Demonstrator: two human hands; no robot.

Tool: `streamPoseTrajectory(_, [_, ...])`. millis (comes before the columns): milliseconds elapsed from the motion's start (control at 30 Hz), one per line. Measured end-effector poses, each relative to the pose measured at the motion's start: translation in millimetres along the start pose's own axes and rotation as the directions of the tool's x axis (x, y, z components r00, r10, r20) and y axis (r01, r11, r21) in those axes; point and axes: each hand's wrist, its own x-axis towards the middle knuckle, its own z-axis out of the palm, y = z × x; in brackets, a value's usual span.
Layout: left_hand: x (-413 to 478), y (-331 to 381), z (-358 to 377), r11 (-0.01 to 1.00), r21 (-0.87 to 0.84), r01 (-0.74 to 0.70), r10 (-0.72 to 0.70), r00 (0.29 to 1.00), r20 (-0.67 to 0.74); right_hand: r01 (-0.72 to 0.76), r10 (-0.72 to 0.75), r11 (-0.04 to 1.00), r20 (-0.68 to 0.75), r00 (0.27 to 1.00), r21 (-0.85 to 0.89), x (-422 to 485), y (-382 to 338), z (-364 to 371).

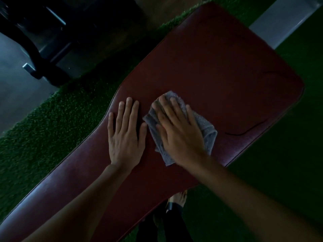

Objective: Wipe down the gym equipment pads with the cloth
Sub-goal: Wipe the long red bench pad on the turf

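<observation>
A dark red padded bench (218, 63) runs diagonally from lower left to upper right, widening at its far end. A folded grey cloth (207, 131) lies on the pad near its middle. My right hand (176, 130) presses flat on the cloth with straight, spread fingers and covers most of it. My left hand (125, 133) rests flat on the bare pad just left of the cloth, fingers straight, its thumb close to the cloth's edge. A thin dark crack (244, 131) marks the pad to the right of the cloth.
Green artificial turf (43, 130) surrounds the bench. A dark machine frame (33, 49) stands on the grey floor at upper left. A pale grey strip (283, 20) lies at upper right. My bare foot (179, 198) shows below the pad's near edge.
</observation>
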Motion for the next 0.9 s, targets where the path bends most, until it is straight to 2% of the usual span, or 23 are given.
streamPoseTrajectory(33, [-0.5, 0.6, -0.4, 1.0, -0.03, 0.01, -0.01, 1.0, -0.008, 0.076, -0.076, 0.997, 0.006, 0.997, -0.01, 6.4, 12.3, -1.9])
streamPoseTrajectory(67, [-0.2, 1.1, -1.2, 0.998, -0.064, 0.019, -0.02, 1.0, -0.018, 0.077, -0.078, 0.997, -0.019, 0.997, -0.029, 24.6, 26.1, -5.0])
streamPoseTrajectory(133, [0.2, 3.2, -1.3, 0.995, -0.099, 0.028, -0.032, 0.999, -0.039, -0.091, 0.09, 0.996, -0.104, 0.991, -0.008, 79.6, 50.8, -18.3])
streamPoseTrajectory(233, [1.6, 1.5, 0.5, 0.996, -0.085, 0.022, -0.026, 0.999, -0.047, -0.344, 0.357, 0.933, -0.143, 0.923, 0.104, 109.2, 38.3, -20.5])
streamPoseTrajectory(267, [1.3, 0.4, 0.7, 0.996, -0.091, 0.02, -0.024, 0.999, -0.045, -0.35, 0.364, 0.93, -0.159, 0.918, 0.115, 93.8, 22.1, -14.8])
streamPoseTrajectory(367, [-1.2, -4.6, -0.9, 0.991, -0.132, 0.011, -0.016, 0.999, -0.033, -0.181, 0.185, 0.98, -0.055, 0.981, 0.083, 17.5, -12.5, 0.6])
streamPoseTrajectory(433, [-2.3, -6.0, -3.6, 0.984, -0.179, -0.006, 0.002, 1.0, -0.02, -0.181, 0.186, 0.98, -0.053, 0.981, 0.084, 1.4, 0.6, 3.5])
streamPoseTrajectory(533, [0.2, -8.0, -6.2, 0.982, -0.183, -0.05, 0.049, 0.999, -0.013, -0.446, 0.461, 0.885, -0.117, 0.88, 0.131, 18.0, 27.0, -5.0])
streamPoseTrajectory(600, [1.6, -10.7, -8.9, 0.978, -0.18, -0.102, 0.104, 0.995, 0.001, -0.522, 0.541, 0.839, -0.131, 0.831, 0.157, -4.5, 5.7, -1.5])
streamPoseTrajectory(700, [-2.0, -1.2, -11.7, 0.937, -0.202, -0.285, 0.298, 0.954, 0.037, -0.495, 0.509, 0.854, -0.055, 0.859, 0.161, -80.3, -47.1, 11.9])
streamPoseTrajectory(767, [-2.4, 11.4, -12.2, 0.9, -0.208, -0.384, 0.402, 0.914, 0.056, -0.509, 0.526, 0.84, -0.052, 0.849, 0.187, -93.9, -41.9, 17.9])
streamPoseTrajectory(833, [5.2, 27.0, -10.9, 0.879, -0.228, -0.418, 0.442, 0.895, 0.062, -0.612, 0.633, 0.769, -0.089, 0.769, 0.183, -69.6, -8.3, 13.4])
streamPoseTrajectory(900, [17.9, 40.4, -7.8, 0.871, -0.245, -0.425, 0.451, 0.89, 0.062, -0.729, 0.755, 0.655, -0.146, 0.639, 0.198, -41.9, 28.8, 3.7])
